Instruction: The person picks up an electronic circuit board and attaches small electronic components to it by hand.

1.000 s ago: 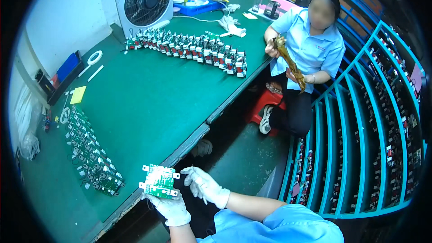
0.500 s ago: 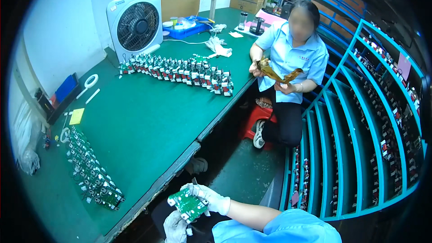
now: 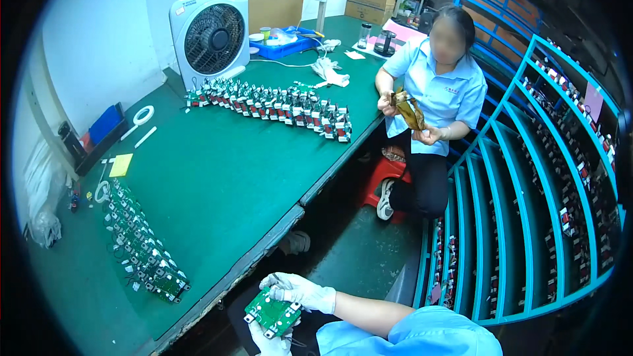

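Observation:
A green circuit board with pale parts at its edges is held over my lap, just off the table's near edge. My left hand, in a white glove, grips its lower left side, with part of the fingers hidden under the board. My right hand, gloved too, is bent over the board's upper edge, fingers curled and fingertips against it. Rows of similar circuit boards lie on the table to my left.
The green table bears a long row of assembled boards, a fan, a blue tray and white gloves. A co-worker sits across, holding a brownish translucent sheet. Blue shelving stands right.
The circuit board has turned in my hands, and my left hand has shifted against its lower left side. My right fingers have curled further over the top. The co-worker's sheet has changed shape.

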`<action>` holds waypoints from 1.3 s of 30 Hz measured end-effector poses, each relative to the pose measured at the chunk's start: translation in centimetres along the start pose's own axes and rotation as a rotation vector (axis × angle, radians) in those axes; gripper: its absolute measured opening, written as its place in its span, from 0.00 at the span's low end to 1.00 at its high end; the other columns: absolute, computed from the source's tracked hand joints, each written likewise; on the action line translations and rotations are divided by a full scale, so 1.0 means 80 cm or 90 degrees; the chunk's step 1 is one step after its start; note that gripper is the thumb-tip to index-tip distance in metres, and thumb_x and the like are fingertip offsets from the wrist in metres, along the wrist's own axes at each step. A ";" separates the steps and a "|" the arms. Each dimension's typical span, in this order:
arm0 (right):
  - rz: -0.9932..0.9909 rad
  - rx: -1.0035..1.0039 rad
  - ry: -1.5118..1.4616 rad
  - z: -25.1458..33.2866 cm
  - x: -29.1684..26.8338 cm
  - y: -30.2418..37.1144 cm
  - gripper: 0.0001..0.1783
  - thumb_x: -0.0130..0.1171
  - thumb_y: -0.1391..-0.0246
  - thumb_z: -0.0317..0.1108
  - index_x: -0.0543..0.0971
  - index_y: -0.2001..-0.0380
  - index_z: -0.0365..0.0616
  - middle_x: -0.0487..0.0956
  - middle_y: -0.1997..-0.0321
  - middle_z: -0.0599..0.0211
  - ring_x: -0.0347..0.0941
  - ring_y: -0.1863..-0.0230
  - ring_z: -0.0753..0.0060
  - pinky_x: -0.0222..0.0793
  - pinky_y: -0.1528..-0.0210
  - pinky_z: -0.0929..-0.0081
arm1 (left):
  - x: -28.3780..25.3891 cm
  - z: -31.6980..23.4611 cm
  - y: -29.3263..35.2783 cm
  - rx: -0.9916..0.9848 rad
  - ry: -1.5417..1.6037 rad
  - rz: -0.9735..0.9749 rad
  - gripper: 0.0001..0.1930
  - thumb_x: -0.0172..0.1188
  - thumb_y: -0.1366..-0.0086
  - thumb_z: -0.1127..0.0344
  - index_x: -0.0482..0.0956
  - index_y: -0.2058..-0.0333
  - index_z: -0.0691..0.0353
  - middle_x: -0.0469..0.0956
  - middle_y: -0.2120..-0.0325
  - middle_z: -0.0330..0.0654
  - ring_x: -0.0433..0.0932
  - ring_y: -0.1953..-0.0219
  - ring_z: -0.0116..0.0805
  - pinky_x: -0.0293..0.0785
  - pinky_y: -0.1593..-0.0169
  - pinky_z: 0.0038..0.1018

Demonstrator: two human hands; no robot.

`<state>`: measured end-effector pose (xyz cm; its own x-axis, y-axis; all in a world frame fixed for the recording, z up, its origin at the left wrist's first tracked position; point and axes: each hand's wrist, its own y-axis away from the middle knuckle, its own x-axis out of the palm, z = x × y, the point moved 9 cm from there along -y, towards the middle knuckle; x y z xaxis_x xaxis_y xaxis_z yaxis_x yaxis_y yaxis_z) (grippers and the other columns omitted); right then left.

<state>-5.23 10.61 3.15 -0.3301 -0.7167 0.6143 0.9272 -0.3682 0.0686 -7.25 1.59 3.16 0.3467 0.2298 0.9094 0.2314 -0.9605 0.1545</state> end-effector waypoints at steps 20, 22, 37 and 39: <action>-0.228 -0.136 0.085 0.000 -0.054 0.002 0.30 0.54 0.43 0.53 0.64 0.48 0.41 0.68 0.68 0.76 0.64 0.67 0.87 0.64 0.65 0.87 | -0.046 0.001 -0.016 0.055 -0.015 -0.193 0.35 0.40 0.40 0.33 0.65 0.44 0.55 0.74 0.54 0.50 0.76 0.55 0.49 0.74 0.53 0.50; -0.269 -0.091 0.172 0.001 -0.063 0.010 0.33 0.41 0.42 0.63 0.68 0.52 0.43 0.70 0.71 0.74 0.58 0.84 0.87 0.56 0.82 0.87 | -0.044 0.000 -0.019 0.051 0.040 -0.188 0.36 0.42 0.40 0.33 0.65 0.44 0.56 0.75 0.55 0.51 0.77 0.57 0.53 0.74 0.53 0.51; -0.378 0.046 0.287 0.021 -0.080 0.033 0.14 0.46 0.37 0.38 0.67 0.58 0.37 0.70 0.77 0.68 0.68 0.79 0.82 0.68 0.77 0.82 | -0.064 -0.018 -0.057 0.102 0.143 -0.087 0.40 0.34 0.37 0.32 0.58 0.39 0.59 0.71 0.50 0.56 0.74 0.51 0.55 0.70 0.50 0.51; -0.358 0.114 0.325 0.020 -0.069 0.028 0.16 0.46 0.37 0.38 0.66 0.55 0.34 0.72 0.76 0.64 0.71 0.79 0.79 0.69 0.76 0.81 | -0.069 -0.020 -0.054 0.111 0.158 -0.070 0.42 0.34 0.38 0.31 0.55 0.38 0.60 0.68 0.48 0.57 0.71 0.48 0.55 0.69 0.48 0.50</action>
<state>-1.01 14.67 1.16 -0.7594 -0.6505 0.0144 0.5962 -0.6869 0.4156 -11.60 4.23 -1.96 0.0843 0.2642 0.9608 0.4151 -0.8859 0.2072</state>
